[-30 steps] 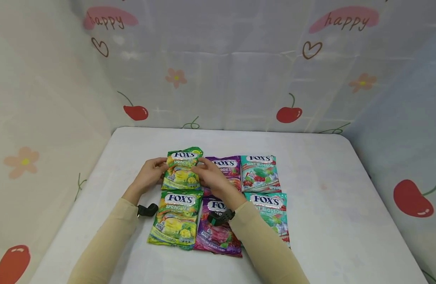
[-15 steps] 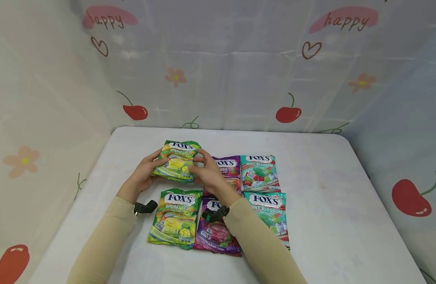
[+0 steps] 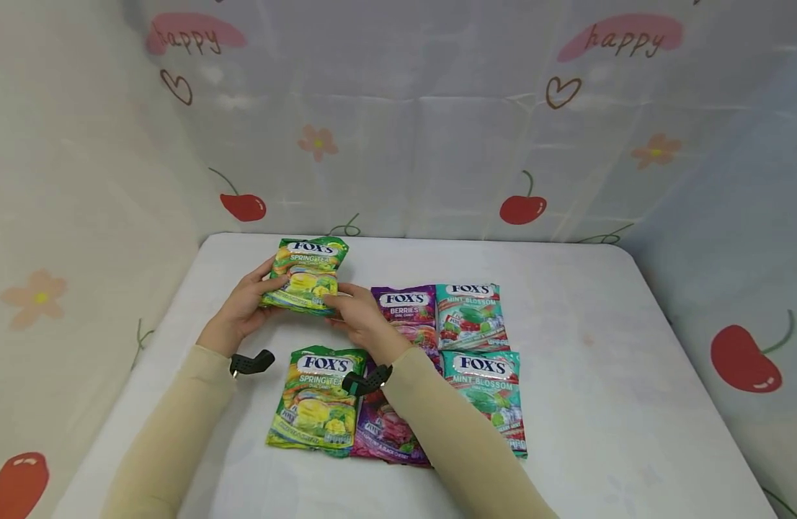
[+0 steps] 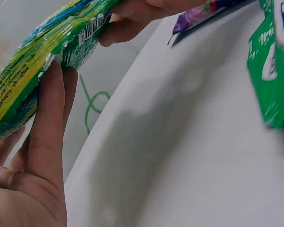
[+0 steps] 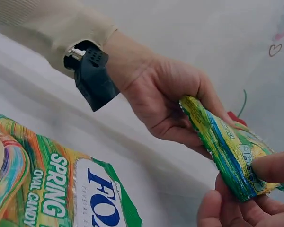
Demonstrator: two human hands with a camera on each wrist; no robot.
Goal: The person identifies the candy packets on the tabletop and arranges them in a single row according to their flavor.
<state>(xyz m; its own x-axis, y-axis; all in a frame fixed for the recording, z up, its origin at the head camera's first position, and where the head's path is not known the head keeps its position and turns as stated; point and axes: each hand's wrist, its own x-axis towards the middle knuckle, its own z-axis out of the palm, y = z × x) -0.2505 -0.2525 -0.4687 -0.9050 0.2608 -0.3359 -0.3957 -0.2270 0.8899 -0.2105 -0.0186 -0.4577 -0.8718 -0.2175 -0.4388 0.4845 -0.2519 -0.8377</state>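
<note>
Insp'd L hand (image 3: 243,304): found clamped on raised Spring Tea pk (image 3: 304,277), w/ thumb across front face and fingers behind LH edge. Insp'd R hand (image 3: 364,319): found pinching same pk at lower RH corner, w/ thumb on front and fingers underneath. Noted raised pk betw. both hands, up off table (image 3: 586,346), tilted, w/ printed front toward head cam and top edge farther from body than either hand. Saw barcode (image 4: 94,28) on pk, close to R-hand fingertips, per L wrist view.

Found near Spring Tea pk (image 3: 315,407) flat on table, closer to body than both hands, RH edge partly masked by blk R wrist unit (image 3: 367,380). Logged Berries pk (image 3: 406,306) just right of R hand, lower part behind R forearm. Logged near purple pk (image 3: 387,436) bodyward of R hand, beside near Spring Tea pk, partly covered by R sleeve (image 3: 463,425). Recorded far Mint Blossom pk (image 3: 471,318) further right of R hand, beside Berries pk; recorded near Mint Blossom pk (image 3: 492,396) directly bodyward of it, partly behind R sleeve. Noted blk L wrist unit (image 3: 251,362) bodyward of L hand. Saw cherry-print backdrop (image 3: 405,144) beyond both hands.
</note>
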